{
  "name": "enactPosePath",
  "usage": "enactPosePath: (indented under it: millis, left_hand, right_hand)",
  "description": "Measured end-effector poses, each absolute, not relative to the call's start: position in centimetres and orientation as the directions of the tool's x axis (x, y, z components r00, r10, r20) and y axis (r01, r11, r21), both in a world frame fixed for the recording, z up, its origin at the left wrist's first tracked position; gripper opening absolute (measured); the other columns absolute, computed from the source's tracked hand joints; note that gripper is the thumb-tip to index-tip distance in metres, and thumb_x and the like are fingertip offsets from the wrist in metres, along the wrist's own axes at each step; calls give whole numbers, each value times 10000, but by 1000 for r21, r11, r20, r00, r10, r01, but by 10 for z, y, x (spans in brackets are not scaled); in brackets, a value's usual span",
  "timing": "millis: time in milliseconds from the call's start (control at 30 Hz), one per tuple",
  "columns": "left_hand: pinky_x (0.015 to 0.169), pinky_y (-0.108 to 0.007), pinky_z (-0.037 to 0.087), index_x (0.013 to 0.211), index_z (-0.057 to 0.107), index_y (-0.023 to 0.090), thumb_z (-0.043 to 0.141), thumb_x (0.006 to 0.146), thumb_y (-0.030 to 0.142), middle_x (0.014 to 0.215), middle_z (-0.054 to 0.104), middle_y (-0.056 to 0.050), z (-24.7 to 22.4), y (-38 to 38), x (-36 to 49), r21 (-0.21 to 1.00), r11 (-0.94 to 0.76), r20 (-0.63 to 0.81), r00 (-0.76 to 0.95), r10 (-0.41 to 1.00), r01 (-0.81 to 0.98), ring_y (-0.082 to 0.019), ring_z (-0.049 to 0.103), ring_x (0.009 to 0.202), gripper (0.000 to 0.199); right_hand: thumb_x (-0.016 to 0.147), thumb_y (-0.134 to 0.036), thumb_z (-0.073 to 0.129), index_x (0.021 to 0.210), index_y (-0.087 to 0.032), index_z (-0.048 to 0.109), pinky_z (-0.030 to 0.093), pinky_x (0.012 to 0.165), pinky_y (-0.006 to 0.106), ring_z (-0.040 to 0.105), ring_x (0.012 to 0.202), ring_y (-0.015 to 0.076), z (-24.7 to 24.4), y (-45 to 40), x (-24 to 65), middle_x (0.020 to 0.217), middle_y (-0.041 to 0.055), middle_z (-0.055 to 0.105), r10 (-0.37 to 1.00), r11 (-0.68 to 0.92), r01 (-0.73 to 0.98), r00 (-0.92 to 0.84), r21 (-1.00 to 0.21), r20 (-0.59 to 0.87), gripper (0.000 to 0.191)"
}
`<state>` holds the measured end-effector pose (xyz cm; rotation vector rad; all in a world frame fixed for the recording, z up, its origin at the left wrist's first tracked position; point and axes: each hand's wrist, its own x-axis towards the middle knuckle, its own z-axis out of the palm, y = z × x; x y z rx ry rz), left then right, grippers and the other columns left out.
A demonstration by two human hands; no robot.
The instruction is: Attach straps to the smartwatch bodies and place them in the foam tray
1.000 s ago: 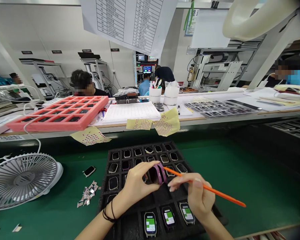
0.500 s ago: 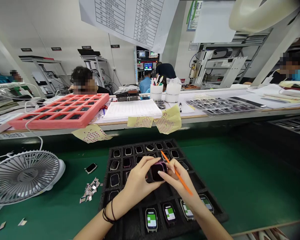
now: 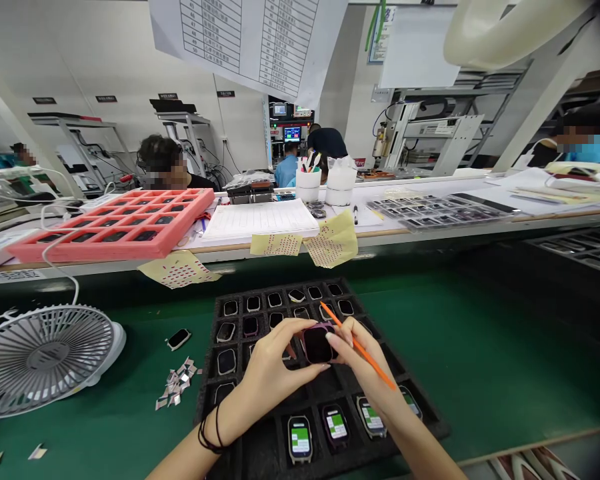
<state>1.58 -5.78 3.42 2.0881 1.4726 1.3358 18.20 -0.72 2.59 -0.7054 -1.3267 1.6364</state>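
in the head view, the left hand (image 3: 275,360) holds the purple watch (image 3: 319,345) between its thumb and its fingers, with a narrow opening filled by the watch. the watch is above the middle of the black tray (image 3: 260,400), and its dark face is turned toward the camera. its outline is nearly square from here, so i cannot tell its long axis surely. the right hand (image 3: 363,353) touches the right side of the watch with its thumb, and it also holds the orange stick (image 3: 357,345). the long axis of the stick is slanted: one tip points up and left, toward the far side of the tray, and the other end points down and right, over the right hand. in the near row of the tray, the lit watches (image 3: 300,439) show green and white screens. on the green mat (image 3: 485,360), left of the tray, there are a loose watch (image 3: 179,339), the small pieces (image 3: 177,385) and the fan (image 3: 50,360).
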Motion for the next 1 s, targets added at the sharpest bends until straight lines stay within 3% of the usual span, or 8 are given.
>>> enactPosePath:
  millis: [133,267,433,533,700,767,900,1000]
  left_hand:
    - [657,-243,567,1157,563,224,749,710,226,1006,697,-23,38,-61,15,640,-415,548,-6,836,647,-138,651,761,484]
    - [593,-206,547,1135,567,210,734,720,226,910,695,-7,46,-65,11,717,-348,497,-93,863,604,-109,622,669,448]
    - [546,-184,517,1145,541,204,713,730,246,938,669,-25,49,-67,8,803,-308,419,-115,901,511,-109,601,690,450]
    - [534,-169,496,1141,506,208,675,750,233,1004,636,-45,48,-67,9,856,-285,373,-131,919,432,-119,603,754,427]
    - [499,-145,474,1141,443,216,673,738,254,1086,569,-68,42,-72,3,971,-145,154,-32,988,190,-155,594,875,466]
    - [491,-163,486,1159,438,212,678,730,278,1063,560,-68,33,-76,-2,985,-66,65,12,998,160,-156,580,849,496]
    - [562,-216,506,1148,454,184,643,716,221,991,584,-56,0,-88,-16,951,22,-13,-32,999,308,-146,583,789,473]
    - [619,-258,497,1123,474,168,601,689,134,892,619,-32,-27,-96,-24,848,81,-40,-89,995,525,-142,596,698,453]
  right_hand:
    - [793,-436,682,676,-223,327,516,637,276,507,699,144,29,-9,183,709,-31,446,888,-68,-313,-451,-947,85,430]
    - [804,-402,682,674,-222,313,545,631,289,538,708,144,32,-12,186,727,-31,482,883,-33,-329,-452,-944,127,431]
    - [824,-395,661,685,-225,313,548,636,305,579,672,141,36,-16,188,742,-30,525,877,-4,-335,-454,-942,157,411]
    - [814,-392,672,693,-231,305,528,699,320,632,751,178,37,-18,190,782,-10,585,874,44,-315,-448,-948,189,419]
    - [801,-323,686,670,-231,304,435,900,353,623,999,230,30,-15,192,894,47,665,844,199,-226,-454,-954,284,414]
    - [804,-325,665,658,-233,290,433,863,342,628,937,224,20,-9,189,839,39,650,835,273,-120,-464,-954,298,413]
    - [800,-273,583,673,-238,276,413,668,277,537,681,156,-14,5,169,696,-21,515,783,453,168,-545,-875,301,334]
    - [756,-179,555,683,-235,295,383,610,251,477,618,131,-38,9,150,674,-42,463,705,503,236,-669,-831,236,276]
